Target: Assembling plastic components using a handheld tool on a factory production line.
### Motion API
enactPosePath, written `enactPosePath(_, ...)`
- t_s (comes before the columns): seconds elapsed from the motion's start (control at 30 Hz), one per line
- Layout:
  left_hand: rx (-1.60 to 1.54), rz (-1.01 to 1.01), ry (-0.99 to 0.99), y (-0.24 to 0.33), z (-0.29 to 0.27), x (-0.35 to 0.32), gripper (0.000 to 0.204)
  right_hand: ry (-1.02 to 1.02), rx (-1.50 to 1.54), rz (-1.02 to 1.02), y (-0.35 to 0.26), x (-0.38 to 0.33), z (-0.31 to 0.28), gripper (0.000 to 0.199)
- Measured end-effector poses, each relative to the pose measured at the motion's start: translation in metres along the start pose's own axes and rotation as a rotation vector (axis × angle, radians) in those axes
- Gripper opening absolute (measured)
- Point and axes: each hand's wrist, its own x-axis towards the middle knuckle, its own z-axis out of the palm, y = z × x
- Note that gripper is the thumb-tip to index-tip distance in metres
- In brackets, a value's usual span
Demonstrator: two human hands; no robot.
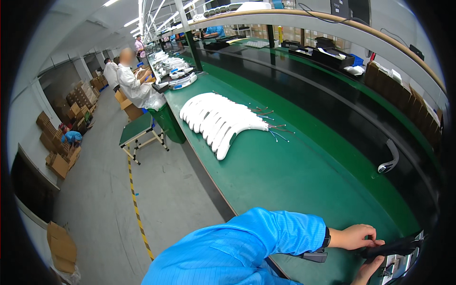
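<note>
At the lower right, my left hand (360,237), with a dark band at its blue-sleeved wrist, is closed with its fingertips at the near end of a long black piece (399,246). I cannot make out its kind. Just below it is my right hand (369,270), partly cut off by the picture's lower edge, with fingers raised against the underside of that piece. Its grip is largely hidden. Beside both hands sits a silvery metal fixture (398,267). Farther off, a row of white curved handle-shaped shells (216,121) with thin coloured wires lies on the green table (280,175).
A black conveyor belt (342,102) runs alongside the table and carries a single grey-white curved part (390,157). Overhead is a shelf rail (285,16). A green-topped stool (137,129) and a co-worker in white (135,85) are at left, with cardboard boxes (59,164) beyond the aisle.
</note>
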Motion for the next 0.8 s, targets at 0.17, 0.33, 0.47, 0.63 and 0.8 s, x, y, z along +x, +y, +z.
enactPosePath(0.17,0.007,0.046,-0.002,-0.005,0.005,0.002,0.020,0.024,-0.057,-0.025,-0.002,0.002,0.004,0.067)
enactPosePath(0.33,-0.050,-0.039,-0.027,-0.009,0.005,0.003,0.016,0.052,-0.083,-0.042,0.001,0.004,0.006,0.069)
enactPosePath(0.47,-0.049,-0.049,-0.021,-0.017,0.006,0.006,0.013,0.069,-0.136,-0.082,-0.001,0.001,0.003,0.068)
enactPosePath(0.63,-0.027,-0.024,-0.003,-0.016,0.006,0.005,0.014,0.125,-0.202,-0.061,0.012,0.001,-0.013,0.069)
enactPosePath(0.8,-0.036,-0.090,-0.034,-0.008,0.004,0.004,0.016,0.272,-0.230,-0.028,0.020,-0.001,-0.019,0.071)
